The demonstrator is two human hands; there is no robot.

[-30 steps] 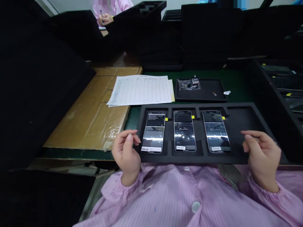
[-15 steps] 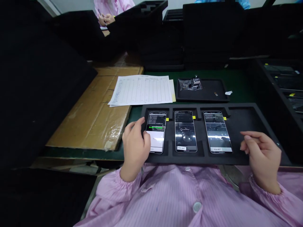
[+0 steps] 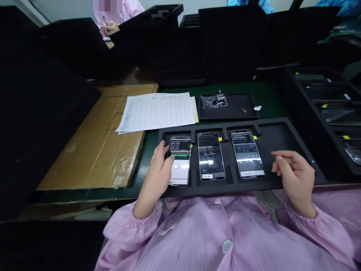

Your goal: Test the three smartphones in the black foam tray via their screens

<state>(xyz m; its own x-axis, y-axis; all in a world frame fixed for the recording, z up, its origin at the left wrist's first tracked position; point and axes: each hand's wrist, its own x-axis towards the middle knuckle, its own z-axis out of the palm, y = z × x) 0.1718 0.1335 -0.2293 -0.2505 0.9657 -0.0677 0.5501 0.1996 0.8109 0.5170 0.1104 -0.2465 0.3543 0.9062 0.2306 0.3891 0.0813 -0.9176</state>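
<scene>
Three smartphones with lit screens lie side by side at a black foam tray (image 3: 279,150). At the left smartphone (image 3: 180,169), my left hand (image 3: 158,169) grips the left edge, thumb over the screen and fingers at the side. That phone shows a green line of text above a white area, and seems slightly raised, overlapping its yellow tab. The middle smartphone (image 3: 211,150) and the right smartphone (image 3: 248,154) display dark screens with a white label near the bottom. Over the tray's right part hovers my right hand (image 3: 295,178), fingers curled and thumb against the index finger, with nothing visible inside.
Printed sheets (image 3: 158,113) lie behind, partly over a taped cardboard (image 3: 96,139). A small black tray (image 3: 237,109) holds a tally counter (image 3: 220,98) and a plastic bag. More phones sit in a black tray stack (image 3: 313,124) at right. Another person's hand (image 3: 111,28) holds a pen.
My left hand has closed on the left smartphone's edge, and the phone has shifted slightly, partly covering its yellow tab. The whole view has swung, moving the scene leftward. My right hand stays curled.
</scene>
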